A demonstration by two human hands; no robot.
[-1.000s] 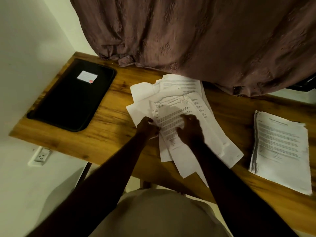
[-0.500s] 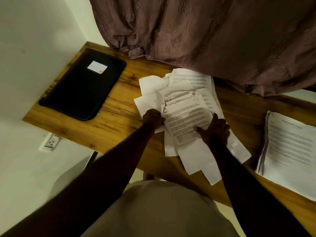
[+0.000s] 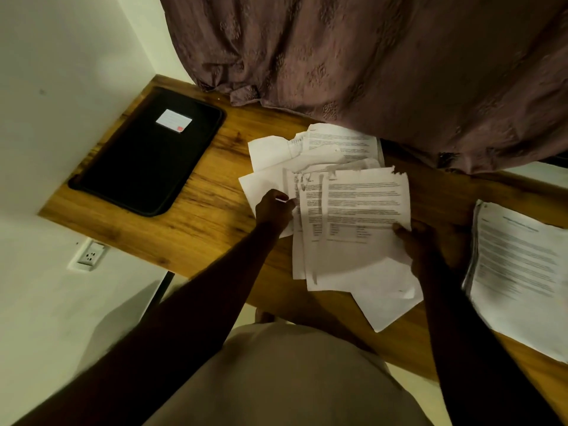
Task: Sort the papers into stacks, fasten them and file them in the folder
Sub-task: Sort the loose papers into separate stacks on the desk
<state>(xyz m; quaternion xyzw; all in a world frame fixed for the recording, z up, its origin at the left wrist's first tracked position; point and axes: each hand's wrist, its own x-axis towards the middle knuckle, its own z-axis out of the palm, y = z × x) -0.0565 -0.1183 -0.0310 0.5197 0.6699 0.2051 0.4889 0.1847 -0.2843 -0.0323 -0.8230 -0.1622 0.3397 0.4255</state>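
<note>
A loose, crumpled heap of printed papers [image 3: 335, 152] lies in the middle of the wooden desk [image 3: 203, 210]. My right hand [image 3: 430, 244] grips the lower right edge of a printed sheet [image 3: 365, 210] with a torn top corner, lifted over the heap. My left hand [image 3: 273, 210] holds the left edge of the sheets beneath it. A neat stack of printed papers [image 3: 519, 272] sits at the desk's right. A black folder [image 3: 147, 155] with a white label lies closed at the far left.
A mauve curtain [image 3: 368, 63] hangs over the desk's back edge and touches the heap. White walls close in the left side, with a power socket [image 3: 90, 256] below the desk's front edge. Bare wood shows between the folder and the heap.
My right hand slid from the middle of the heap to its right side and lifted a printed sheet to the right. My left hand stayed on the heap's left edge.
</note>
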